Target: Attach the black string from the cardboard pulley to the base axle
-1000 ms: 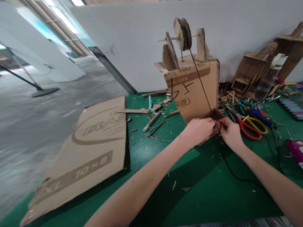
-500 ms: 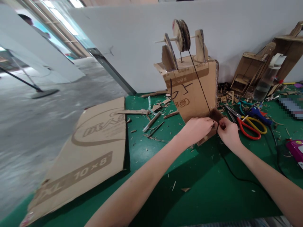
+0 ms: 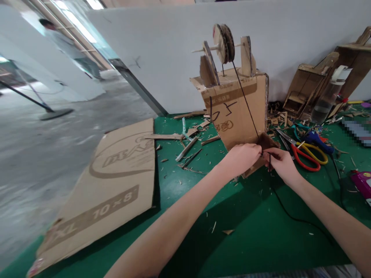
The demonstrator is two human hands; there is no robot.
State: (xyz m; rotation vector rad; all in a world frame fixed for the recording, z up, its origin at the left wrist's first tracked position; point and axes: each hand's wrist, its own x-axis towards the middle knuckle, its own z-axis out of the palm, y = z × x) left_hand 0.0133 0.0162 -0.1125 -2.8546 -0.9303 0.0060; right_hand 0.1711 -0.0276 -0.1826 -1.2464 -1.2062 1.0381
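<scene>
A black cord [image 3: 245,97] runs down from a cardboard pulley wheel [image 3: 222,44] on a stick axle, in front of a cardboard box model [image 3: 236,108]. At the model's lower front is a small cardboard tray [image 3: 268,139]. My left hand [image 3: 245,155] is closed in a pinch on the cord by this tray. Fingertips of my right hand [image 3: 279,162] meet it there, also pinching the cord. The cord's loose end trails over the green table to the right. My fingers hide the exact spot where they hold it.
A flat cardboard sheet [image 3: 116,173] lies at left. Red and yellow scissors [image 3: 308,156], a blue-handled tool [image 3: 319,143], a clear bottle [image 3: 329,96] and a purple device [image 3: 362,183] are at right. Cardboard scraps [image 3: 188,148] litter the green table [image 3: 232,247]. A person [image 3: 66,46] is in the background.
My right hand has shifted slightly out of the tray, toward my left hand's fingertips. The cord now hangs over its fingers. In the background the person has moved right, into fuller view.
</scene>
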